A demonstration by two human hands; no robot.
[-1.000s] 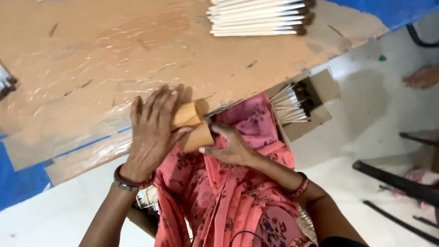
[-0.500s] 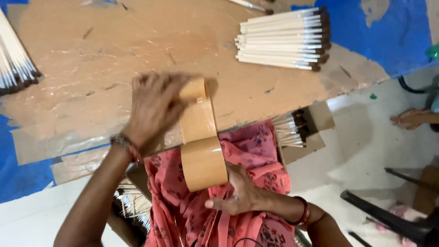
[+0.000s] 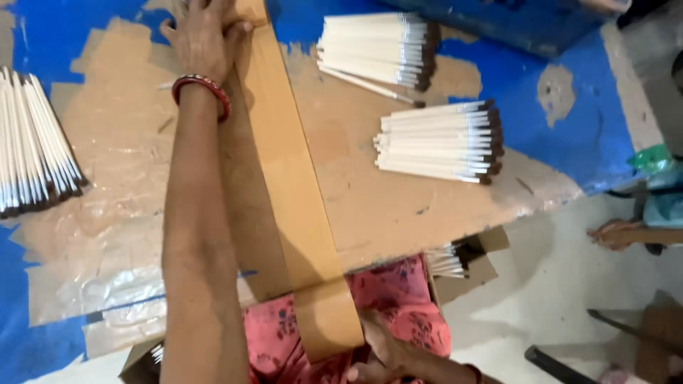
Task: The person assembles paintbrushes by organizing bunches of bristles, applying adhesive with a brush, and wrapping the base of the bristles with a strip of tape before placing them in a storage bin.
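The brown tape strip (image 3: 288,171) has just stretched across the desk (image 3: 398,206): left hand (image 3: 203,32) presses its far end flat, right hand (image 3: 384,352) grasps the roll end.

Left arm stretched far forward, left hand (image 3: 203,35) flat, palm down, fingers spread – red bangle at wrist. Right hand (image 3: 380,352) low near the lap, fingers curled in a grip – forearm mostly out of frame.
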